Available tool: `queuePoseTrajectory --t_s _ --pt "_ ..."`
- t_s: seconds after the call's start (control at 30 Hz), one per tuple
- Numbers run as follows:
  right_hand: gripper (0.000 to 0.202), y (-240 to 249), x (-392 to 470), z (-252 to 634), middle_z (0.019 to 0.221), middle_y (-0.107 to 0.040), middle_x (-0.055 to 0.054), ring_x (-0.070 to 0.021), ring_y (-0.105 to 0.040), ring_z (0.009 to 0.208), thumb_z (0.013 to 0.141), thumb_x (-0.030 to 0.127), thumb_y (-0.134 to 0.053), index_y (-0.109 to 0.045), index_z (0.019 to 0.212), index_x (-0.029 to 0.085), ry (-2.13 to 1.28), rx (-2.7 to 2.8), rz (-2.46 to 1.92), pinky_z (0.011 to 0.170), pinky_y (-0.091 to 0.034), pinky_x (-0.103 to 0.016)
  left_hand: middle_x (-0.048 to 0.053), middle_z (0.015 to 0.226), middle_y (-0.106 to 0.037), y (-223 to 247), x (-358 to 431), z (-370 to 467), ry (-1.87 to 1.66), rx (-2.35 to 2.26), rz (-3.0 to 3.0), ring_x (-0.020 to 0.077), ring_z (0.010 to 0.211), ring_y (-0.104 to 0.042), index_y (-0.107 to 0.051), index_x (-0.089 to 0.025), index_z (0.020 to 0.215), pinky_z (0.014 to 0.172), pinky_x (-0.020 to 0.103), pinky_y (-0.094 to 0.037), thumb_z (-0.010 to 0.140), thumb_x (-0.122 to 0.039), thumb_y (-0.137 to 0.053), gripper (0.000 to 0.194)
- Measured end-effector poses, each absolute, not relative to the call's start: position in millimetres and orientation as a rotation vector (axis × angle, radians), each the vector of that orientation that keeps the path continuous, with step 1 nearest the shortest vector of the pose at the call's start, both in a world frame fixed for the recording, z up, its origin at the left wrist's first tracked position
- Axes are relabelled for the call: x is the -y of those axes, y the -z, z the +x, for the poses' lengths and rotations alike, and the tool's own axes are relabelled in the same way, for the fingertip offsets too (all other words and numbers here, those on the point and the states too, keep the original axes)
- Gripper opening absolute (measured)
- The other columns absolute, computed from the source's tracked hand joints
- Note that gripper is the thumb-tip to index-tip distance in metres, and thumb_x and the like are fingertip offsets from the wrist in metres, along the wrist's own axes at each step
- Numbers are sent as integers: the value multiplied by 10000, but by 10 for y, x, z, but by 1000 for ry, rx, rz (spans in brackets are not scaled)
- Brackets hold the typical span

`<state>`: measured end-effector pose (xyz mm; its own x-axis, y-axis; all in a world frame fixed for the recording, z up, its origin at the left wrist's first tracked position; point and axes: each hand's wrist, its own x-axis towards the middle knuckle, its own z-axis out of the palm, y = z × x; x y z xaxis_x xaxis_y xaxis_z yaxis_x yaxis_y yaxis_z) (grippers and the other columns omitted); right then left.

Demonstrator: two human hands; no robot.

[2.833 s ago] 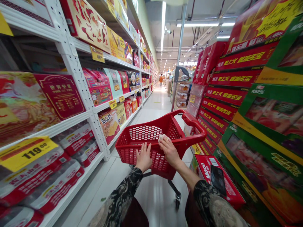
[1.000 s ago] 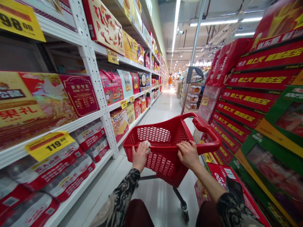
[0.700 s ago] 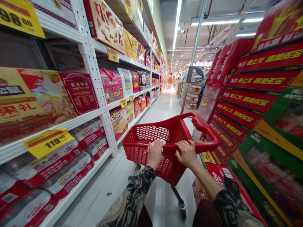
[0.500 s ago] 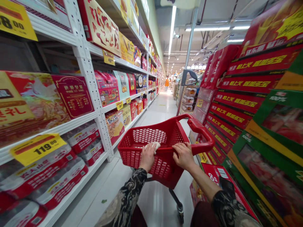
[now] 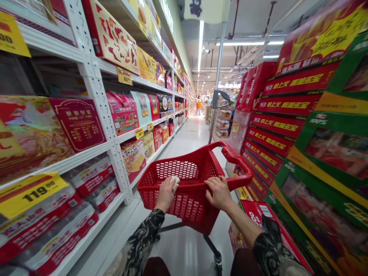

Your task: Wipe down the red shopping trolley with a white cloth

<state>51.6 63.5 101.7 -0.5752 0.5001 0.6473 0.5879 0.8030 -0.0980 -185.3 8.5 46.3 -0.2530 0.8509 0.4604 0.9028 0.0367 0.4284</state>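
Observation:
A red plastic shopping cart (image 5: 192,203) with perforated walls stands sideways across the aisle, its handle to the right. My left hand (image 5: 166,193) rests on the near rim, fingers closed around a crumpled white cloth or tissue (image 5: 174,182). Farther right, my right hand (image 5: 219,193) grips the same rim near the handle end, fingers curled over the edge. Inside the basket no goods show. One dark cart leg with a caster reaches the floor below my right hand.
White shelving (image 5: 93,82) with gift boxes and bottled-water packs lines the left. Stacked red cartons (image 5: 283,119) and green boxes (image 5: 333,153) line the right. A metal pole (image 5: 220,61) stands beyond the cart. A person in orange (image 5: 198,104) is far down the aisle.
The view has shifted slightly, so the cart and both hands appear a little farther left. My left hand has slid leftward along the rim with the white cloth.

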Motion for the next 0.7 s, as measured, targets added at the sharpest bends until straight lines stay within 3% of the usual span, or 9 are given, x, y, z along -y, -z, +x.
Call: queuePoseTrajectory --t_s 0.17,0.33,0.47,0.7 --pt "260 -1017 -659 541 966 -647 -67 -211 -528 942 725 211 -506 -632 946 162 172 2303 -829 960 -227 -401 137 1407 -320 -221 -88 -1695 907 2027 -1931 260 1330 -214 -318 -117 1321 1070 471 -248 636 -92 -485 705" --pt "285 -1026 -679 574 991 -647 -62 -210 -523 968 720 207 -514 -628 978 165 192 2326 -790 961 -222 -393 112 1282 -485 -79 -232 -1993 963 1883 -1967 197 1233 -396 -457 -147 1217 1032 421 -348 730 -12 -323 522" --pt "220 -1005 -672 511 936 -660 -55 -197 -535 917 738 207 -504 -642 905 170 184 2261 -827 960 -212 -387 103 1225 -531 -37 -193 -2389 1058 1903 -1904 208 1169 -463 -480 -167 1191 1003 434 -389 754 -56 -337 473" --pt "165 -965 -654 332 838 -655 -45 -187 -517 869 756 243 -500 -640 812 176 207 2210 -896 960 -191 -383 86 1252 -508 -179 -321 -1866 1158 1813 -2007 189 1183 -444 -456 -176 1216 1023 390 -368 755 -74 -340 486"
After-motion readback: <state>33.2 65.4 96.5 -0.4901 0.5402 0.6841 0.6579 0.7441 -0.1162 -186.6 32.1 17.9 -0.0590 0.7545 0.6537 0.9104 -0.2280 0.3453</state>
